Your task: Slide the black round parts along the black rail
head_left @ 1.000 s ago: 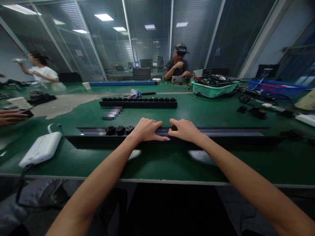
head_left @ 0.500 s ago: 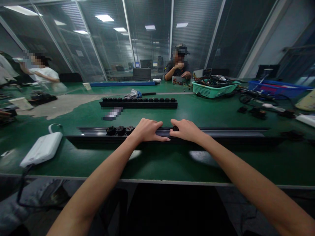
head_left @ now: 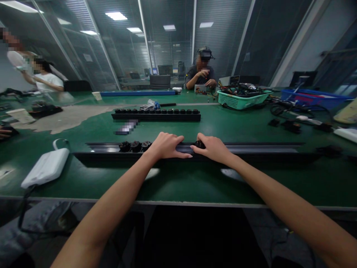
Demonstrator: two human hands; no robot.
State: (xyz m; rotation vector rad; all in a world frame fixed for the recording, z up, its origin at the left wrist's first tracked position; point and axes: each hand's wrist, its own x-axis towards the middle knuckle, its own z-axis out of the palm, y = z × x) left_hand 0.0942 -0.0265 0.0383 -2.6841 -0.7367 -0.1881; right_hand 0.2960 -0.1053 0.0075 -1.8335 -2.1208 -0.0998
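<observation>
A long black metal channel (head_left: 259, 149) lies across the table before me. Several round black sockets (head_left: 135, 146) sit in its left part, close beside my left hand. My left hand (head_left: 166, 146) straddles the channel, thumb along the near edge and fingers over the far side; whatever lies under the palm is hidden. To its right, my right hand (head_left: 213, 148) pinches one dark round socket (head_left: 199, 144) between thumb and fingers, at the channel's opening. Behind, a second black channel (head_left: 156, 116) carries a row of similar sockets.
A white power-bank-like box (head_left: 46, 167) with a cable lies at left. A pixelated phone-like item (head_left: 126, 127) is behind the channel. The green basket (head_left: 242, 100) holds cables; a blue tray (head_left: 312, 98) stands farther right. A co-worker (head_left: 202, 72) sits across the table.
My right hand has shifted slightly right along the channel with the socket, widening the gap to my left hand. The left hand stays almost in place. The view has tilted slightly.
</observation>
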